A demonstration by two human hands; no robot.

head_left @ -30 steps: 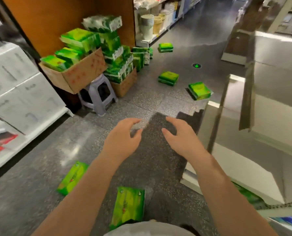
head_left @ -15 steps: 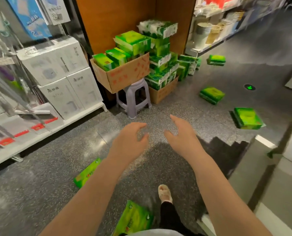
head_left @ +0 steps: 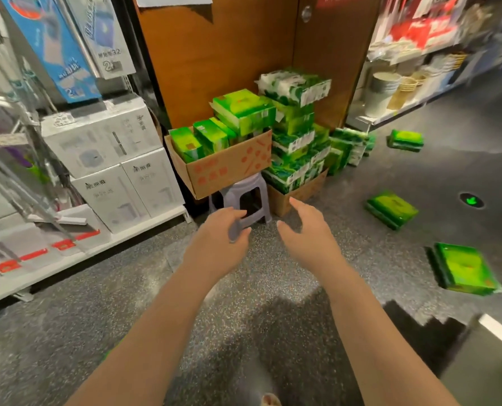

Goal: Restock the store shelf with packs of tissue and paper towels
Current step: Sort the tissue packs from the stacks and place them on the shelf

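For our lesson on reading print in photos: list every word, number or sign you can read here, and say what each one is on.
"32": grey hanging pack.
"2": blue hanging pack, near its lower edge; its other print is blurred.
Green arrow sign: round floor marker.
Red characters on the cardboard box: blurred.
Characters on the white boxes: too blurred to read.
Green tissue packs: print too small.

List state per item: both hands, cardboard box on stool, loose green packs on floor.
Left hand: empty, fingers loosely curled.
Right hand: empty, fingers relaxed.
Brown cardboard box on grey plastic stool: open, tilted, holding green tissue packs.
Loose green packs on floor: lying flat, scattered.
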